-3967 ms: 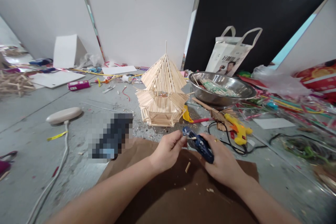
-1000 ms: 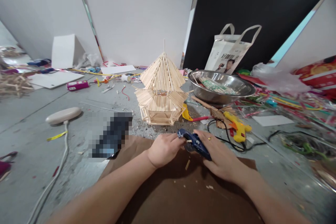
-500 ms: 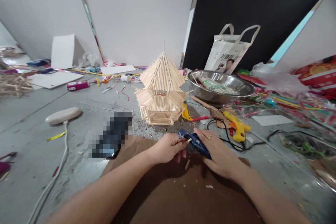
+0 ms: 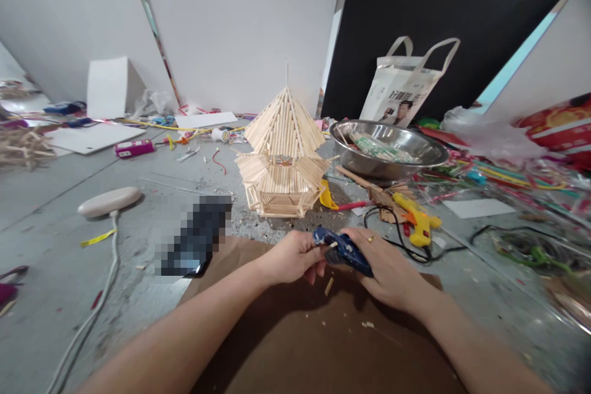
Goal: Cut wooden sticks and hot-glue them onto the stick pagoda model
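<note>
My right hand point(image 4: 390, 268) is closed around a blue hand cutter point(image 4: 349, 253) over a brown sheet point(image 4: 300, 351). My left hand point(image 4: 290, 258) pinches a thin wooden stick, whose pale end point(image 4: 332, 244) shows at the head of the cutter. Fingers hide most of the stick, and the blade is hard to make out. Just below lies a short cut piece of wood point(image 4: 329, 286), with small chips scattered on the sheet. Beyond both hands stands a pagoda-like model point(image 4: 284, 129) built of wooden sticks, touched by neither.
A yellow glue gun point(image 4: 420, 221) with a black cord lies to the right, near a steel basin point(image 4: 388, 166) holding packets. On the left are a blurred-out phone point(image 4: 198, 234) and a white device with a cable point(image 4: 111, 201). A white bag point(image 4: 397, 89) leans behind.
The view has shifted very slightly. Both hands keep their hold on the stick and the cutter in nearly the same place, and the model has not moved.
</note>
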